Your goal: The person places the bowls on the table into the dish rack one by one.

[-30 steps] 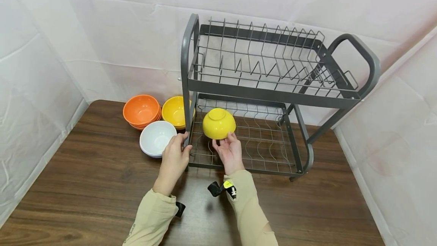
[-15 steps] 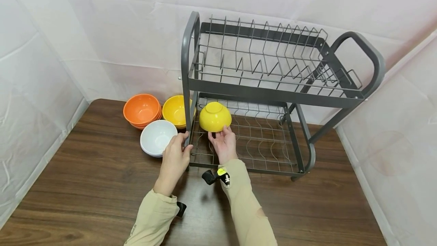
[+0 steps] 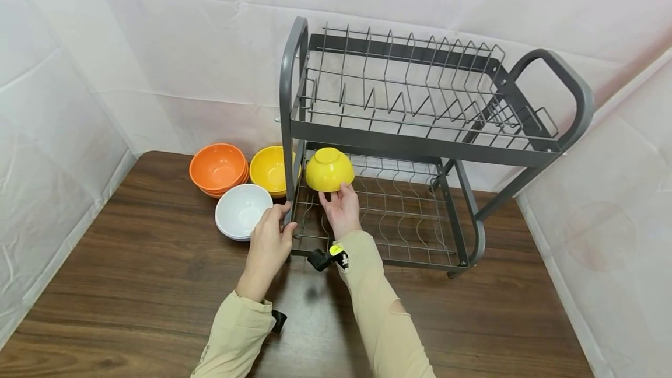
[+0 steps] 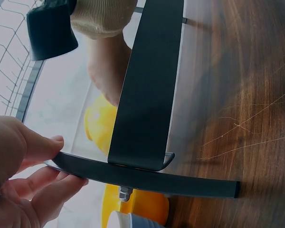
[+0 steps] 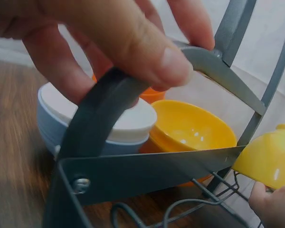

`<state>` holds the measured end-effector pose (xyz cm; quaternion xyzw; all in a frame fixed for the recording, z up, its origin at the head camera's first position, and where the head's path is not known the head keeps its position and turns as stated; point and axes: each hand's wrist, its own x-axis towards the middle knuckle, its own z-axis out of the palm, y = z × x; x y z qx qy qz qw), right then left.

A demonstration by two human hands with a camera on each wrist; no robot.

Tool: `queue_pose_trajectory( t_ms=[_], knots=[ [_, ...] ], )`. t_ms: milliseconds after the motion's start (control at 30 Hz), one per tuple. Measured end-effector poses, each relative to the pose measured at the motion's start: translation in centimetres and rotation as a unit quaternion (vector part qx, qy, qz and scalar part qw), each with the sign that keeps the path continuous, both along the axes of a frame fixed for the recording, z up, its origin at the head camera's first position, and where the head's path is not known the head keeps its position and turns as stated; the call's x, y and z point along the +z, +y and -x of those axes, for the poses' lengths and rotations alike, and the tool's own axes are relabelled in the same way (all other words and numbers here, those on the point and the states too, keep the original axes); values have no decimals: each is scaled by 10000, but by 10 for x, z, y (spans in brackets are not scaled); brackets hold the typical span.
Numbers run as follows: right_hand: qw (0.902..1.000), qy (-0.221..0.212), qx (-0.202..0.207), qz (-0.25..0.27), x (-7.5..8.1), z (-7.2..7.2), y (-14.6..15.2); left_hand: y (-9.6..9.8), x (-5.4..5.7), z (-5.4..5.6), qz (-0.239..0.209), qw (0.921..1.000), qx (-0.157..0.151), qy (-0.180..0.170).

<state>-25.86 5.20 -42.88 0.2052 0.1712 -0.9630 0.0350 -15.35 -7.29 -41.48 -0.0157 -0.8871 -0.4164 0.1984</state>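
Note:
A grey two-tier dish rack (image 3: pixel 420 146) stands on the wooden table. My left hand (image 3: pixel 268 244) grips its front left post (image 4: pixel 190 183), thumb on one side and fingers on the other. My right hand (image 3: pixel 342 212) reaches in between the two tiers and holds a yellow bowl (image 3: pixel 329 172) by the rim. Bottom up and slightly tilted, this bowl is over the left end of the lower wire shelf (image 3: pixel 399 214). In the right wrist view the left hand (image 5: pixel 118 42) fills the upper left, and the held bowl (image 5: pixel 270 156) shows at the right edge.
Left of the rack are stacked orange bowls (image 3: pixel 217 168), stacked yellow bowls (image 3: pixel 269 171) and stacked white bowls (image 3: pixel 243 212), close to the left post. A white curtain (image 3: pixel 157 51) hangs behind the table. The upper tier (image 3: pixel 420 92) overhangs the lower shelf.
My right hand has moved the yellow bowl farther back and a little left, deeper over the lower shelf. The left hand keeps its hold on the post.

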Motion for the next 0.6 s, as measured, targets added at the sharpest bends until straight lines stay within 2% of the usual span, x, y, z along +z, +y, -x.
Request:
queue_pose_trajectory(
  t_ms=[133, 333, 467, 600],
  knots=[
    [10000, 63, 3, -55, 1, 7, -2, -2, 0, 1, 44, 10000, -1, -9],
    [10000, 26, -2, -70, -6, 14, -8, -1, -2, 1, 19, 10000, -43, 7],
    [9994, 6, -16, -354, -4, 19, -11, 0, -2, 0, -28, 10000, -59, 0],
    [9966, -260, -60, -781, 2, 26, -10, 0, -2, 1, -42, 10000, -61, 9]
  ],
)
